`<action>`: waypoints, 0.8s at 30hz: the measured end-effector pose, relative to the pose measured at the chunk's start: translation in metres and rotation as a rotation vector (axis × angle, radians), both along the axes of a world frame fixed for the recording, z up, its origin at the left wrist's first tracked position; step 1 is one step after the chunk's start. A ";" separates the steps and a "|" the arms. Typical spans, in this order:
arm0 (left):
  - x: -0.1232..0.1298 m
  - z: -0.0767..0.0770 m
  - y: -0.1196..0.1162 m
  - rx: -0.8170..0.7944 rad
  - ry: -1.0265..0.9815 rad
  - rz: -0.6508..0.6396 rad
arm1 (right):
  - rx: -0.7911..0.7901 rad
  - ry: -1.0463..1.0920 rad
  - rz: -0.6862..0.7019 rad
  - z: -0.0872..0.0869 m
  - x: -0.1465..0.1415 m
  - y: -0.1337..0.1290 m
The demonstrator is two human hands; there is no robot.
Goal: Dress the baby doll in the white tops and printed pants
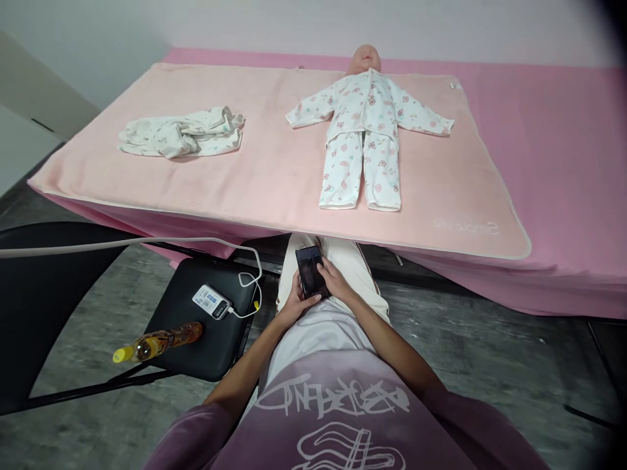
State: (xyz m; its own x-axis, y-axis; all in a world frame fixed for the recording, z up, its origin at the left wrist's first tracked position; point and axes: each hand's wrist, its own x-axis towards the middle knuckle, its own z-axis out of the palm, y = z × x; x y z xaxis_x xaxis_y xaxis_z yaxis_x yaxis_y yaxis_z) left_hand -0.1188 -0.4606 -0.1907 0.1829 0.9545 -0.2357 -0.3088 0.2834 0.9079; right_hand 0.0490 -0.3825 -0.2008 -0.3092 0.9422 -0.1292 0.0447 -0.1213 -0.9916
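A dark smartphone rests above my lap, below the table's front edge. My left hand is wrapped round its lower left side, thumb along the bottom. From the other side, my right hand touches the phone, its thumb over the screen and its fingers partly hidden. On the table, a baby doll lies on its back in a white patterned top and matching trousers, sleeves spread wide. Farther left is a crumpled bundle of white patterned baby clothes.
A peach pad covers much of the pink-draped table. On a black chair at my left are a white power bank and a yellow-capped bottle lying down. A pale cable stretches across that side.
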 end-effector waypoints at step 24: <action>0.001 0.003 0.001 -0.049 -0.042 0.014 | -0.085 0.046 -0.139 0.027 -0.010 0.013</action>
